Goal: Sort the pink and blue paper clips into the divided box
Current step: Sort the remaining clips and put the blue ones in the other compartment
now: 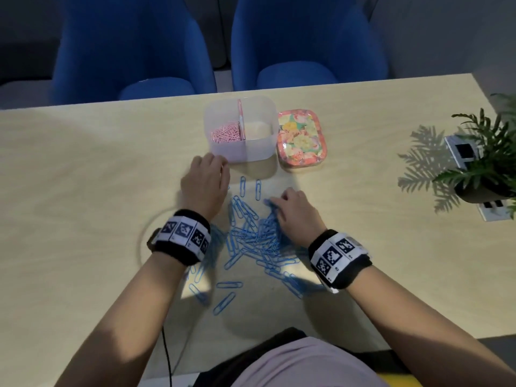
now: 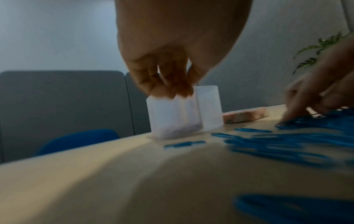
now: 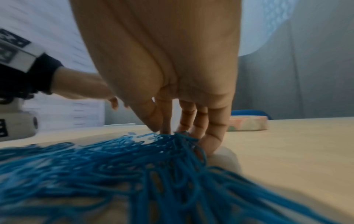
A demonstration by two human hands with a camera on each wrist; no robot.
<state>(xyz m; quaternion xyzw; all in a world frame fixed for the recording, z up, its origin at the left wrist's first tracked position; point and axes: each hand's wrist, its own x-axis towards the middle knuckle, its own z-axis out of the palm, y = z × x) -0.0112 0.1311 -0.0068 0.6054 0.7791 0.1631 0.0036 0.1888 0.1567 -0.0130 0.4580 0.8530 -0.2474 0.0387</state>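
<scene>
Your right hand (image 1: 296,210) has its fingers (image 3: 214,133) pointing down into the heap of blue wire paper clips (image 1: 251,241), tips close together among the wires; motion blur hides whether any clip is truly pinched, so I cannot tell if you have hold of one. The clips spread from those fingertips back toward your wrists and body, and part of the heap is covered by both wristbands.

Your left hand (image 1: 205,182) hangs above the pale wooden table (image 1: 83,191), fingers (image 2: 164,81) loosely curled downward. From the head view its tips are hidden behind the knuckles, and the left wrist view is smeared, so I cannot tell whether it carries anything.

Just beyond the left fingertips stands the translucent plastic divided box (image 1: 259,152). Its left compartment holds the pink paper clips (image 1: 226,134); the right compartment looks bare. Touching or nearly touching the box's right side lies a flat floral-patterned pink tin (image 1: 301,136).

Far off past your right hand, a green potted plant (image 1: 485,152) is cut by the frame edge.
</scene>
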